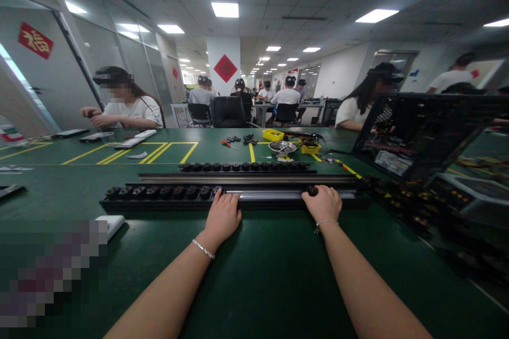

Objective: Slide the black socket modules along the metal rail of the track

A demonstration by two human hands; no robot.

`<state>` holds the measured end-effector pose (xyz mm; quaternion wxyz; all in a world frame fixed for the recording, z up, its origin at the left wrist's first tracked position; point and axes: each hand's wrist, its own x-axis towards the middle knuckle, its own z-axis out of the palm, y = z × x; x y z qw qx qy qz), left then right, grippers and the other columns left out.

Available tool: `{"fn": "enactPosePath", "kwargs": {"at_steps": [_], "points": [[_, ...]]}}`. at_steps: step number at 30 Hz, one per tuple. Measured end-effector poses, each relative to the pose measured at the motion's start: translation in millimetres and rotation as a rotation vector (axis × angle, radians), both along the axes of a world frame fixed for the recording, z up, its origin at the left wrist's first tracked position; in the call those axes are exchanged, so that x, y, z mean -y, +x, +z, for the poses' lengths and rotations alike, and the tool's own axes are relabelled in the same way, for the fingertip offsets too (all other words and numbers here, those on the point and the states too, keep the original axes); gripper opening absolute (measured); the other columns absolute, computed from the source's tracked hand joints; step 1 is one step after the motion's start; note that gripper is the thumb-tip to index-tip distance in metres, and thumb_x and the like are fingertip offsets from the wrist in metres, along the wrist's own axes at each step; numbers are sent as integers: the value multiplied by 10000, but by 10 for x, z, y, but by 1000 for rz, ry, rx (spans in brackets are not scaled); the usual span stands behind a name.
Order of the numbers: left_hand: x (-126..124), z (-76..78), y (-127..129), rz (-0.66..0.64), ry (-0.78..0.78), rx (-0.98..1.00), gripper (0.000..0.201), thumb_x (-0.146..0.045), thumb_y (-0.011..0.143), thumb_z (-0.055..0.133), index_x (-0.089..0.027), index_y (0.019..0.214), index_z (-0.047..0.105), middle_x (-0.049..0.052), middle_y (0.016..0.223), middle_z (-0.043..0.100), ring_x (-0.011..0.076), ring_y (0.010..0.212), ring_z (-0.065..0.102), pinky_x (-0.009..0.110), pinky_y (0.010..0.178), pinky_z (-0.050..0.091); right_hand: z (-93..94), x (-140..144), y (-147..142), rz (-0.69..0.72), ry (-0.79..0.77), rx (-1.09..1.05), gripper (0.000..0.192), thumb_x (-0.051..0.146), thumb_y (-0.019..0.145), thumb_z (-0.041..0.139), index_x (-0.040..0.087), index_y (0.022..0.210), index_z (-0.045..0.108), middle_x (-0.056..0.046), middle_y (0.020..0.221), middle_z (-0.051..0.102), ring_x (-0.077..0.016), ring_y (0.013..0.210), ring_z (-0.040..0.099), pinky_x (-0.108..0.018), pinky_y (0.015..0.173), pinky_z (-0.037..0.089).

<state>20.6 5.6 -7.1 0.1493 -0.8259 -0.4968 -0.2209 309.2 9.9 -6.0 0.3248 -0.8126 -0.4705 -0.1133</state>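
A long black rail point(274, 197) lies across the green table in front of me, with a silver strip along its middle and several black knob-like parts point(163, 191) set in its left half. My left hand point(223, 215) rests on the rail's near edge, fingers touching the last knob in that row. Further right, my right hand point(324, 202) is curled around a single black knob point(313, 189) on the rail. A second rail point(246, 167) carrying a row of knobs lies just behind.
An open black computer case point(421, 132) stands at the right, with black parts point(401, 201) strewn before it. A metal bowl point(282, 147), yellow bins point(273, 134) and a screwdriver point(228, 143) sit mid-table. A white object point(112, 222) lies left. Other people work at the far side.
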Motion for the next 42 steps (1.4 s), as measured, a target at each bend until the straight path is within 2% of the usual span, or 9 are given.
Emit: {"fn": "enactPosePath", "kwargs": {"at_steps": [8, 15, 27, 36, 42], "points": [[-9, -12, 2, -3, 14, -3, 336, -219, 823, 503, -131, 1138, 578, 97, 1010, 656, 237, 1015, 580, 442, 1125, 206, 23, -2, 31, 19, -6, -38, 340, 348, 686, 495, 177, 928, 663, -88, 1074, 633, -269, 1071, 462, -407, 960, 303], [-7, -4, -1, -2, 10, -1, 341, -220, 823, 497, -140, 1146, 573, 90, 1017, 655, 233, 1023, 578, 437, 1127, 200, 32, 0, 38, 13, -1, -36, 358, 344, 688, 487, 176, 955, 657, -95, 1065, 636, -265, 1058, 478, -400, 950, 312], [-12, -7, 0, -3, 3, 0, 342, -224, 822, 500, -134, 1145, 570, 96, 1014, 657, 236, 1022, 581, 442, 1128, 204, 31, -12, 100, 16, -22, -27, 297, 337, 694, 473, 167, 852, 659, -113, 957, 640, -266, 992, 496, -382, 885, 347], [-7, -5, -2, -7, 0, 4, 341, -222, 815, 499, -168, 1146, 567, 97, 1039, 655, 243, 1042, 579, 460, 1119, 219, 31, -1, 87, -25, 11, -29, 360, 324, 692, 486, 159, 967, 649, -119, 1028, 637, -263, 1009, 503, -391, 910, 341], [-8, -3, 4, -1, -1, 0, 343, -221, 822, 499, -137, 1146, 574, 100, 1028, 655, 243, 1034, 576, 447, 1128, 205, 47, 12, 100, -49, 0, -38, 408, 330, 698, 486, 137, 1024, 638, -129, 1060, 635, -266, 1034, 507, -389, 930, 332]]}}
